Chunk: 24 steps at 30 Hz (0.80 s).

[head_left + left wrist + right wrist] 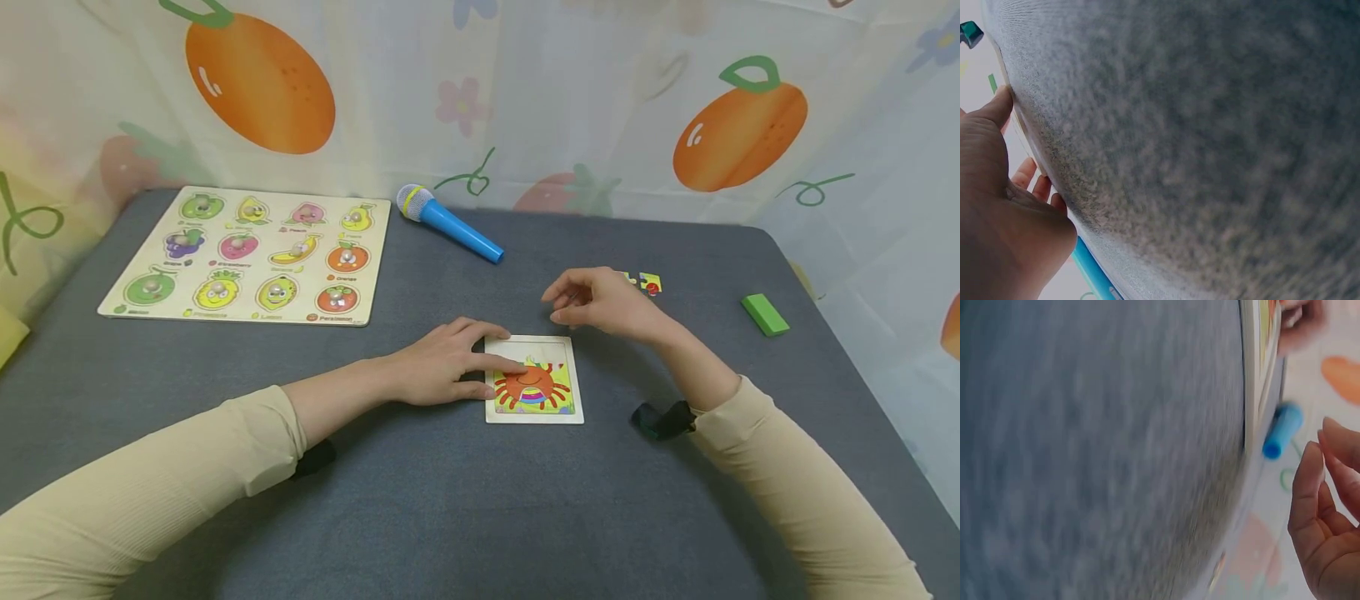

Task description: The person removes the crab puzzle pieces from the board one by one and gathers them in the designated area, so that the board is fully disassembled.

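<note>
One small framed crab puzzle [534, 393] lies flat near the middle of the surface [480, 508]. The person's left hand [441, 367] rests its fingers on it without clasping; the right hand [603, 303] hangs loosely curled near its far right corner, nothing visible in its fingers. The puzzle looks light, stiff and smooth, probably best held by its pale rim. Around it: at least two loose pieces [651, 284], one blue microphone [457, 229], one green block [765, 314], one twelve-fruit board [292, 279].
</note>
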Motion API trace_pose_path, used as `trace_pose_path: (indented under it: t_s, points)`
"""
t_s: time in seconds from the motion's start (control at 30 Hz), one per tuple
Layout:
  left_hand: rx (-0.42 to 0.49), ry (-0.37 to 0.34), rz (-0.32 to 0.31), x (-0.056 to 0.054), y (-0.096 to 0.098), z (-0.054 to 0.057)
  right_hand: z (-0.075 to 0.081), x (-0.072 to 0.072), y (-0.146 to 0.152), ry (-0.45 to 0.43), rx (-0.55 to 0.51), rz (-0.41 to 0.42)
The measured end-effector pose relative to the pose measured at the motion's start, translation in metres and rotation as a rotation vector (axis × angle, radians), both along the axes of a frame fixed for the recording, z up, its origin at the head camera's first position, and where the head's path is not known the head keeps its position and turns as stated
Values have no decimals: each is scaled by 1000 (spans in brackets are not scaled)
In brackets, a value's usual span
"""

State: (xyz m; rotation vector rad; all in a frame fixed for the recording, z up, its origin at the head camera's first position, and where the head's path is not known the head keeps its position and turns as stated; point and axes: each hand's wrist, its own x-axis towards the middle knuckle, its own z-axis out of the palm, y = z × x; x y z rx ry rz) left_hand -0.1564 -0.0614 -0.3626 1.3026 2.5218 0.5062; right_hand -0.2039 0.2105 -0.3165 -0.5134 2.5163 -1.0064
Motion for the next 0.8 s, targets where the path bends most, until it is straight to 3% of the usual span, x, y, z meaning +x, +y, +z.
trace_pose_path:
  t_s: [0.13, 0.47, 0.8]
  points:
    - [27, 0, 9, 0, 0, -1, -2, 6, -10, -6, 18, 54]
    - [38, -103, 106, -1, 1, -1, -6, 16, -27, -50, 29, 148]
    - [31, -95, 102, -1, 2, -1, -8, 21, -36, -63, 62, 208]
